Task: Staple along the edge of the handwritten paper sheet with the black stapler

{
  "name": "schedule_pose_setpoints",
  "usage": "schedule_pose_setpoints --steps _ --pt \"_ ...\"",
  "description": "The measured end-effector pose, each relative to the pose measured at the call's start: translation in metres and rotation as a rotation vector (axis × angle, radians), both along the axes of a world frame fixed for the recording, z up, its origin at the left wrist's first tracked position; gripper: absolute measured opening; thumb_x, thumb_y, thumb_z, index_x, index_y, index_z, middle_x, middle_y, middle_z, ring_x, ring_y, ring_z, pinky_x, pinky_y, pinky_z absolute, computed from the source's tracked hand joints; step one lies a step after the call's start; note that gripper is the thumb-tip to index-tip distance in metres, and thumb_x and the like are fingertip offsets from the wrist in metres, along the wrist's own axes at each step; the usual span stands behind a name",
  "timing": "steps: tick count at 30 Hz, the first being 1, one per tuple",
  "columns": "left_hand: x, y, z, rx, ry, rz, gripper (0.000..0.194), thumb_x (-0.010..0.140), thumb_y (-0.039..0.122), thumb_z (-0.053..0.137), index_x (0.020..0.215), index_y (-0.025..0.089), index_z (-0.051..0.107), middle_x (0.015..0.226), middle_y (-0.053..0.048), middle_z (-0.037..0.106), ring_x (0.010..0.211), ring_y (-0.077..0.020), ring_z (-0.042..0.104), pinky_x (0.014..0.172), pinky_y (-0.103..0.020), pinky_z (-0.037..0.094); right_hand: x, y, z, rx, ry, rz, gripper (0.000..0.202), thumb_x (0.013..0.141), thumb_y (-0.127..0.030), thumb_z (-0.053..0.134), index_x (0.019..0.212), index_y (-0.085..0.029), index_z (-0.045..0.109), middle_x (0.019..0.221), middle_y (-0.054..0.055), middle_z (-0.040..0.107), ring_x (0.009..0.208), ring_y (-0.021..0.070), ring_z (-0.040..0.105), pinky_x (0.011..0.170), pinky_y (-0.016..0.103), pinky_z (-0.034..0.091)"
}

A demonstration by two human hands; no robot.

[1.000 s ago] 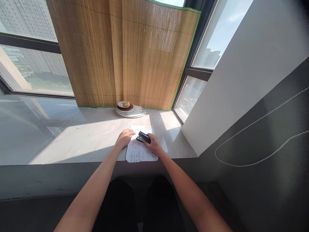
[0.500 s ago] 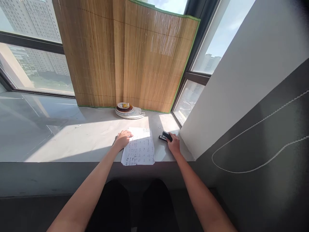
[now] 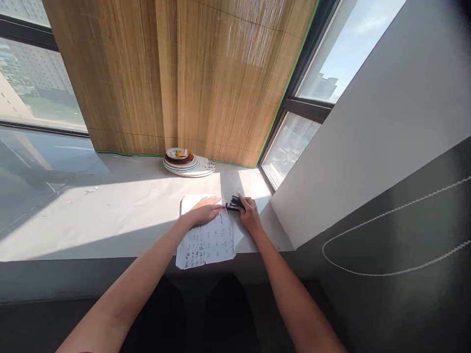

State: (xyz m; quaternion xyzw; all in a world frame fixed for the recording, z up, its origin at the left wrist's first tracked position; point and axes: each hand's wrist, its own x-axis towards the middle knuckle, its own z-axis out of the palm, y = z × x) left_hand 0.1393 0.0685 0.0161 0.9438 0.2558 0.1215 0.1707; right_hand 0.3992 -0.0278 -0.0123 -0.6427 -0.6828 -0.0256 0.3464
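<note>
Sheets of paper (image 3: 211, 240) covered in handwriting lie on the window sill, their near end jutting past its front edge. My left hand (image 3: 205, 211) rests on the upper part of the paper with its fingers stretched toward the right edge. A black stapler (image 3: 234, 204) is gripped in my right hand (image 3: 250, 213), its jaws pointing left at the paper's upper right edge. The stapler's front end meets the edge near my left fingertips; whether the paper is between its jaws is too small to tell.
Behind the paper stands a stack of plates (image 3: 184, 166) on the sill (image 3: 121, 196). A bamboo blind (image 3: 206, 98) hangs at the back. To the right are a white wall (image 3: 353, 117) and a looped bead cord (image 3: 368, 273).
The stapler in my right hand has moved left, up to the paper's edge. My left hand has slid right across the paper, its fingers now stretched out. The view has shifted slightly.
</note>
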Motion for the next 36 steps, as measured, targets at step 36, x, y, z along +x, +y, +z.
schedule_pose_setpoints --steps 36 --pt "0.011 -0.011 -0.009 -0.049 -0.048 -0.187 0.058 0.101 0.038 0.06 0.159 0.038 0.059 0.176 -0.003 0.041 0.16 -0.0358 0.039 0.132 -0.06 0.023 -0.013 -0.009 0.011 -0.066 -0.257 -0.076 0.056 0.103 -0.013 0.042 0.154 -0.028 0.062 0.135 0.013 0.064 0.127 0.0314 0.052 0.105 0.045 0.041"
